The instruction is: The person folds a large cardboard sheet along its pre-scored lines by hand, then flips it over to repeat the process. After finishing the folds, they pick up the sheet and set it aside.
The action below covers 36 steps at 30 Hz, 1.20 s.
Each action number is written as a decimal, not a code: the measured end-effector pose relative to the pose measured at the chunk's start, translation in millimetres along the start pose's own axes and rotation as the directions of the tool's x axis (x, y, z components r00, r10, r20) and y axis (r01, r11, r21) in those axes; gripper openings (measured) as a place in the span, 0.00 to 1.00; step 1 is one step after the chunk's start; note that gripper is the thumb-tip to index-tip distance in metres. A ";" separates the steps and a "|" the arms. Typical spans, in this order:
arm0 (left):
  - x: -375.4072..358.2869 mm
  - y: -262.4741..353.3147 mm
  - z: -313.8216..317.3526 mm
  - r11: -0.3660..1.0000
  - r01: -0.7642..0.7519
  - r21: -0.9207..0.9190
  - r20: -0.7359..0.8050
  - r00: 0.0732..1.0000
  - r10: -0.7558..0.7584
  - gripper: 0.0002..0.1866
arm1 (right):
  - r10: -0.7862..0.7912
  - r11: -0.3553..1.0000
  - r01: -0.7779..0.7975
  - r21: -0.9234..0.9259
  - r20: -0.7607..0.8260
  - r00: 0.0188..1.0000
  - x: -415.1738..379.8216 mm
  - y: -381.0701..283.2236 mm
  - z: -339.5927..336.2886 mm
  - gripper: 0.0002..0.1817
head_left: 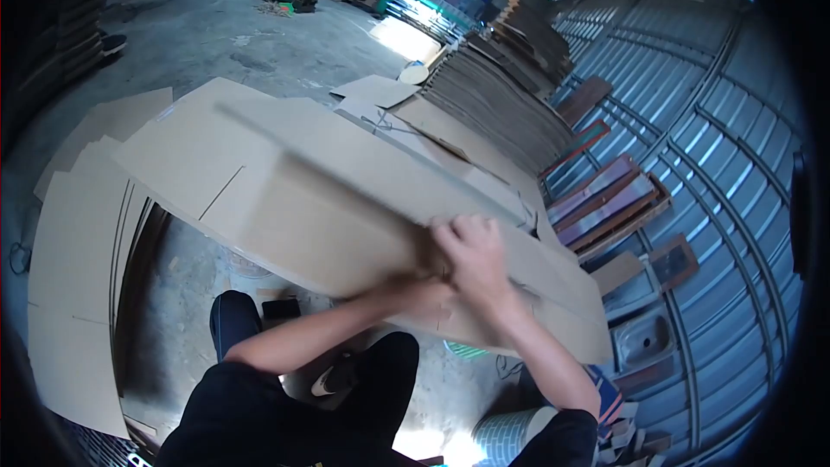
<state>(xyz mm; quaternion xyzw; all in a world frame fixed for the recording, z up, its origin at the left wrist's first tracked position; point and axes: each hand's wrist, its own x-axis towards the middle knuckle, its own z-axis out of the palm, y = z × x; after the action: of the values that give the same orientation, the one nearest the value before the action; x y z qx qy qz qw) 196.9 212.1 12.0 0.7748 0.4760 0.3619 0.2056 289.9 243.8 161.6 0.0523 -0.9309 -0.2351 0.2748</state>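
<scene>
A large brown cardboard sheet (320, 233) with creases and a cut slot lies across in front of me, over my knees' far side. My right hand (471, 251) is on the sheet right of its middle, its fingers curled closed at a raised fold. Just below and left of it, my left hand (428, 298) is at the sheet's near part. Motion smears the left fingers, so their grip does not show. Part of the sheet between the hands is blurred and in shadow.
More slotted cardboard sheets (73, 285) lie at the left. A tall cardboard stack (497, 99) stands behind, near the corrugated metal wall (692, 130). Wooden frames (609, 203) and a metal sink (644, 337) lean there. A patterned round container (510, 434) is close to my right leg.
</scene>
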 end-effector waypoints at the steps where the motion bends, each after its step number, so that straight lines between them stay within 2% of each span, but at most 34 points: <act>1: -32.4 18.4 9.6 0.995 0.028 -0.098 0.186 0.982 -0.009 0.35 | 0.014 0.998 -0.015 0.063 0.011 1.000 -21.3 -12.9 34.8 0.19; 2: -61.6 9.7 45.7 0.983 0.047 -0.178 0.335 0.942 0.015 0.34 | 0.023 0.996 -0.025 0.086 0.023 0.999 -42.3 -25.8 66.4 0.21; 4: -125.9 18.7 85.1 0.873 0.231 -0.430 0.577 0.814 0.069 0.34 | 0.068 0.990 -0.071 0.123 0.031 0.997 -72.8 -48.3 110.9 0.23; 5: -149.8 22.8 88.6 0.866 0.257 -0.429 0.606 0.793 0.065 0.34 | 0.067 0.988 -0.070 0.136 0.028 0.997 -86.7 -59.0 126.7 0.22; 7: -191.4 35.3 91.1 0.729 0.473 -0.495 0.622 0.779 -0.083 0.35 | 0.067 0.983 -0.073 0.167 0.038 0.997 -114.4 -83.4 144.2 0.21; 8: -202.9 40.1 83.8 0.714 0.498 -0.492 0.649 0.757 -0.080 0.35 | 0.100 0.977 -0.108 0.184 0.052 0.994 -121.5 -91.2 145.6 0.21; 10: -211.7 44.8 56.7 0.814 0.349 -0.464 0.362 0.914 -0.186 0.34 | 0.103 0.966 -0.103 0.237 0.012 0.995 -127.2 -97.4 149.9 0.20; 12: -204.5 50.6 25.8 0.833 0.372 -0.410 0.186 0.928 -0.323 0.28 | 0.126 0.952 -0.122 0.282 0.004 0.992 -129.4 -100.4 150.2 0.20; 14: -192.9 45.8 7.4 0.881 0.326 -0.343 -0.105 0.919 -0.381 0.20 | 0.154 0.927 -0.148 0.345 0.010 0.988 -128.8 -99.3 149.1 0.22; 15: -185.2 43.5 -0.9 0.904 0.342 -0.257 -0.195 0.898 -0.395 0.19 | 0.168 0.917 -0.165 0.363 0.022 0.985 -130.4 -98.9 150.7 0.22; 16: -178.7 40.4 -7.1 0.917 0.363 -0.167 -0.284 0.873 -0.397 0.17 | 0.191 0.884 -0.183 0.430 0.026 0.981 -132.9 -98.0 152.8 0.22; 18: -174.9 13.3 -7.6 0.931 0.322 0.172 -0.423 0.878 -0.225 0.18 | 0.230 0.810 -0.206 0.549 0.025 0.973 -136.2 -94.0 157.6 0.23; 19: -174.1 6.9 -7.4 0.928 0.331 0.170 -0.411 0.880 -0.239 0.18 | 0.241 0.800 -0.216 0.560 0.031 0.970 -139.1 -93.9 158.3 0.23; 22: -163.2 -2.8 -7.1 0.838 0.318 0.444 -0.428 0.897 -0.113 0.18 | 0.244 0.750 -0.254 0.611 0.101 0.964 -146.3 -91.1 158.3 0.22; 23: -162.4 -7.6 -5.8 0.839 0.320 0.440 -0.420 0.899 -0.123 0.18 | 0.250 0.742 -0.262 0.617 0.108 0.962 -145.3 -91.8 156.2 0.22; 26: -160.9 -23.5 -0.8 0.851 0.256 0.459 -0.341 0.935 -0.097 0.18 | 0.269 0.794 -0.211 0.570 -0.018 0.963 -141.1 -91.1 151.1 0.20; 30: -165.7 -33.9 2.7 0.846 0.223 0.485 -0.333 0.941 -0.057 0.19 | 0.288 0.766 -0.245 0.595 0.024 0.957 -142.6 -93.3 154.0 0.19; 36: -167.3 -36.6 3.7 0.842 0.235 0.485 -0.327 0.942 -0.074 0.19 | 0.311 0.734 -0.276 0.621 0.055 0.949 -141.7 -94.8 154.5 0.19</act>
<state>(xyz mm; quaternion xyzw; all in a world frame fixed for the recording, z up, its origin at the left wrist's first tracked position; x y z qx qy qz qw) 130.5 80.9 -75.8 0.6970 0.6423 0.3142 -0.0547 323.6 255.3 -65.7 -0.0016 -0.9448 0.1322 0.2998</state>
